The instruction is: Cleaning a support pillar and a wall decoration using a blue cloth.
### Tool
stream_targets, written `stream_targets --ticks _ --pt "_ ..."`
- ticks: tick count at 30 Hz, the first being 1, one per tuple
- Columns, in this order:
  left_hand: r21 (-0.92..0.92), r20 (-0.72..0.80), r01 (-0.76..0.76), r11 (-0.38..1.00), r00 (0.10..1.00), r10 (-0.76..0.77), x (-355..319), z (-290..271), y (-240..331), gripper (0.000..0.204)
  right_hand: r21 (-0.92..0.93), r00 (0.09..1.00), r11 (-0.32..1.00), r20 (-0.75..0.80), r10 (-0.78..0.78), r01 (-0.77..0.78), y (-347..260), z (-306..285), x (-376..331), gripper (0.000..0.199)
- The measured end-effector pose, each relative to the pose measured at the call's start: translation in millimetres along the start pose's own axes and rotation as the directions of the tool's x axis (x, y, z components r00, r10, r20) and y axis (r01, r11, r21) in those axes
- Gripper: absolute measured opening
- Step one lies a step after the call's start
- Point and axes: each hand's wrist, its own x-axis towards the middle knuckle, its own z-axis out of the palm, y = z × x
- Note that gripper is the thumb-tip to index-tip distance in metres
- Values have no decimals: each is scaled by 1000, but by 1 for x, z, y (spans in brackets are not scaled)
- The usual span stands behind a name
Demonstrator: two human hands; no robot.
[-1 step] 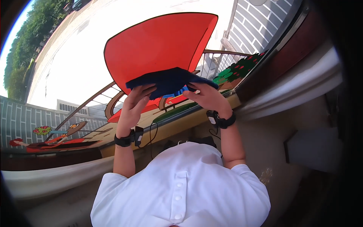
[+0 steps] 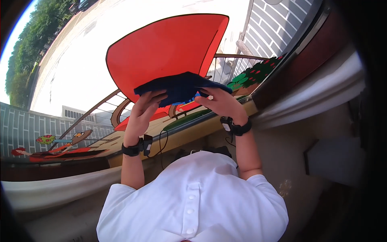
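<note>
A dark navy cloth, folded or bunched into a wide flat shape, is held up in front of me by both hands. A strip of brighter blue shows along its lower edge near the middle. My left hand grips its left part, fingers against the near side. On the right part, my right hand has its fingers closed over the cloth and its thumb lower down. Dark bands with small boxes circle both wrists. What lies on the far side of the cloth is hidden.
Beyond the cloth stands a large red shape with a black outline. Below it runs a yellowish ledge, with a thin cable hanging near my left wrist. White curtains hang at both sides. A bright paved area and trees lie outside.
The red shape sits slightly farther left in view. My hands and the cloth stay in nearly the same place, and less of the bright blue strip shows.
</note>
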Motion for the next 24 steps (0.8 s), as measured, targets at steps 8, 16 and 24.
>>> stream_targets --ticks 8,16,24 --pt "211 -98 221 952 974 -205 41 48 -32 28 581 971 806 106 -215 116 66 -34 37 29" --pt "92 -389 258 962 898 -204 51 69 -128 26 813 999 580 39 26 -47 145 26 42 26" --pt "205 -423 179 962 903 -77 47 65 -60 28 882 981 439 -106 -164 169 73 -13 47 23"
